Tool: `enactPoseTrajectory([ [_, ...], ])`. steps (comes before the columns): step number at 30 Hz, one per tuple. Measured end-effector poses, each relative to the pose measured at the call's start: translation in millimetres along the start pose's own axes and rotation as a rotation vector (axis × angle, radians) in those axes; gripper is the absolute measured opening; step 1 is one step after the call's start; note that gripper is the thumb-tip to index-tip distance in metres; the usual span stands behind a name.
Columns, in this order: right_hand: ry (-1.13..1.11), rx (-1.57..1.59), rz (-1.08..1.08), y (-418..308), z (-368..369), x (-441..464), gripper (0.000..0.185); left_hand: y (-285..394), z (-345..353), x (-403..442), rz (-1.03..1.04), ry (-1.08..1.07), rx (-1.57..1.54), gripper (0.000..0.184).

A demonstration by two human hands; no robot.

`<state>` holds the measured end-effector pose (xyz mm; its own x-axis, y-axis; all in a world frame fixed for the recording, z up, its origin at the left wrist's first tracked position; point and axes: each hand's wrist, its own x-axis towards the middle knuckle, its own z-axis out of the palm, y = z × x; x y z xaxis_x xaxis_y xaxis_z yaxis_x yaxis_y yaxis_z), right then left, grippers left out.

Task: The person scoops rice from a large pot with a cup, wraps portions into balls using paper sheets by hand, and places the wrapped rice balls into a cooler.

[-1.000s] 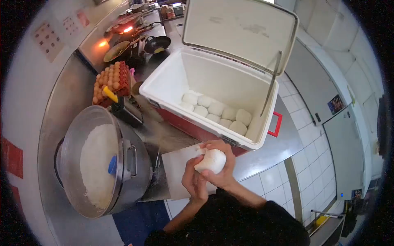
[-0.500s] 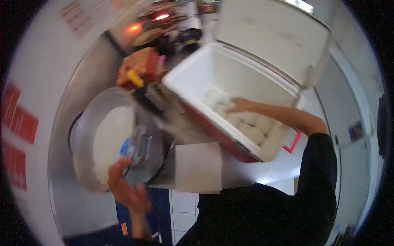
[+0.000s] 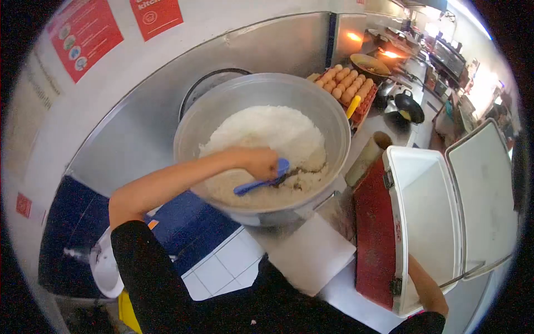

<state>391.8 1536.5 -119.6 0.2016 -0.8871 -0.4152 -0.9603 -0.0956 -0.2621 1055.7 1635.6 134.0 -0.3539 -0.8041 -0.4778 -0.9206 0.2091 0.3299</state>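
My left hand (image 3: 261,163) is closed around a blue rice paddle (image 3: 257,183), low over the white rice (image 3: 267,131) in a large round metal pot (image 3: 186,139). A dark patch of bare pot bottom shows beside the paddle. On the other side, my right forearm (image 3: 424,281) reaches into a red and white cooler box (image 3: 378,239) with its lid (image 3: 483,183) swung open. The cooler's wall hides my right hand and whatever it touches. Sheets of brown-white paper (image 3: 311,253) lie on the counter between pot and cooler.
Behind the pot stands a tray of eggs (image 3: 345,83) with a yellow handle (image 3: 353,106) beside it. A cylindrical container (image 3: 370,156) lies by the cooler. Further back are a black pan (image 3: 409,106), a wok (image 3: 370,64) and a burner flame (image 3: 389,54). A white basin (image 3: 105,267) is at lower left.
My view has swung left toward the pot. My left hand has moved from the pot's edge into it and now grips the blue paddle. My right arm stays in the cooler, its hand now hidden.
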Motion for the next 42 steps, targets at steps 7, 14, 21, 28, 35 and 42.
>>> enactPoseTrajectory([
  [7, 0.057, 0.136, 0.089, -10.8, -8.7, -50.8, 0.062, -29.3, 51.8, 44.1, 0.229, 0.139, 0.41, 0.016],
  [14, 0.231, 0.353, -0.086, -50.0, -62.8, -43.7, 0.053, -73.1, 31.7, 46.0, -0.155, 0.384, 0.632, 0.053],
  [21, 0.345, 0.65, -0.081, -195.5, -174.0, -75.1, 0.041, -109.4, -73.0, -4.7, -0.013, 0.521, 0.426, 0.044],
  [28, 0.447, 0.466, -0.337, -245.2, -147.9, -90.0, 0.04, -138.1, -31.8, 5.4, -0.357, 0.374, 0.266, 0.025],
  [35, 0.489, 0.358, -0.308, -255.7, -150.9, -97.6, 0.032, -149.2, 9.0, 11.0, -0.167, 0.184, 0.061, 0.026],
  [42, 0.464, 0.389, -0.346, -248.8, -147.2, -93.5, 0.029, -83.1, 19.6, 11.0, -0.178, 0.016, -0.393, 0.028],
])
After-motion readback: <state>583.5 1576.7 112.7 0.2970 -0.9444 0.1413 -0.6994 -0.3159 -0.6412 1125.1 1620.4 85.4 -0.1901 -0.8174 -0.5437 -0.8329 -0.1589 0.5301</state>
